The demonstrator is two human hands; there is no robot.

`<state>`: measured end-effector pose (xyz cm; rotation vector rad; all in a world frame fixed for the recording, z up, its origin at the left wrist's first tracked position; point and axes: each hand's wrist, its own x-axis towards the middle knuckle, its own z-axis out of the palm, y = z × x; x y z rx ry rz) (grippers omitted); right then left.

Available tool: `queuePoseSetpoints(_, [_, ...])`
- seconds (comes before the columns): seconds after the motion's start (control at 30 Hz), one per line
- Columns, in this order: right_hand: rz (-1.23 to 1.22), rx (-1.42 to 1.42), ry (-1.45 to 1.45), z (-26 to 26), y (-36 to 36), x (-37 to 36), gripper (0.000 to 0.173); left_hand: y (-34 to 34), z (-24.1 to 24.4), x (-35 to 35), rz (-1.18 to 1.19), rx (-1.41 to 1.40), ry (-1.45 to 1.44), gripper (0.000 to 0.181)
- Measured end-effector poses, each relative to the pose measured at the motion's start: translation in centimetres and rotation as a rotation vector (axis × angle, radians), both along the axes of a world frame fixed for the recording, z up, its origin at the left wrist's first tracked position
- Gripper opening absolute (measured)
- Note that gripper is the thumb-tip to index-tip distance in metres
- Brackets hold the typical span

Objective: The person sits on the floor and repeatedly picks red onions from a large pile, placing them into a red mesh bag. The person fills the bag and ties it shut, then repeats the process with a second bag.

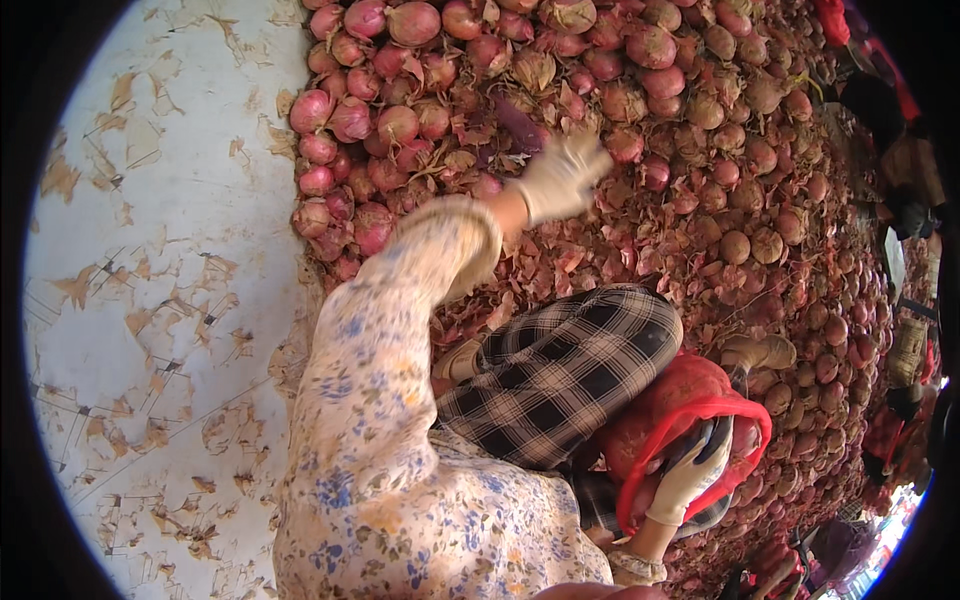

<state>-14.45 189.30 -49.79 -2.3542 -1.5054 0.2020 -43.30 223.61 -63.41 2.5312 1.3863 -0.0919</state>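
Note:
My left hand (564,180), in a pale work glove, reaches out over the heap of red onions (397,124). Motion blurs its fingers, so I cannot tell whether anything is in them. Just beyond its wrist lies a purple piece of material (520,124) among the onions. Against my leg rests a red mesh bag (667,390) with onions inside. My right hand (691,472), in a pale glove with dark-coated fingers, dips into the bag's mouth. Its fingertips are near the onions and partly hidden, so their grip is unclear.
Loose onion skins (555,255) cover the ground before my plaid-covered knee (577,367). A pale wall or sheet (165,300) stained with stuck skins borders the heap on the left. A shoe (761,351) shows beyond the bag. Blurred people and bags line the right rim.

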Motion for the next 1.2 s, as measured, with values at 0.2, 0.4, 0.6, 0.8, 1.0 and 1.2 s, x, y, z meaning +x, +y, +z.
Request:
queuePoseSetpoints(0.2, [0.068, 0.011, -0.07, -0.5, 0.2, -0.3, 0.044, 6.8, -10.3, -9.2, -0.021, 0.247, 0.148, 0.035])
queuePoseSetpoints(0.4, [0.013, 0.042, -0.06, -0.7, 0.3, -0.1, 0.046, 5.4, -8.6, -12.8, 0.008, 0.19, -0.047, 0.019])
queuePoseSetpoints(0.6, [0.062, 0.054, -0.036, -1.6, 0.1, 0.7, 0.049, -1.4, 5.4, -12.9, 0.15, 0.016, -0.102, 0.032])
queuePoseSetpoints(0.8, [0.096, 0.112, 0.1, 0.0, 0.3, 0.2, 0.048, -15.9, 12.9, -11.8, 0.213, -0.144, -0.206, 0.033])
queuePoseSetpoints(1.0, [0.344, 0.452, -0.017, 7.6, 0.2, -5.4, 0.075, -25.6, 18.2, -8.0, 0.041, 0.093, -0.529, 0.028])
queuePoseSetpoints(1.2, [0.934, 0.319, 0.046, -1.4, 6.6, -14.4, 0.088, -32.8, 21.7, -3.5, -0.071, -0.078, -0.784, 0.021])
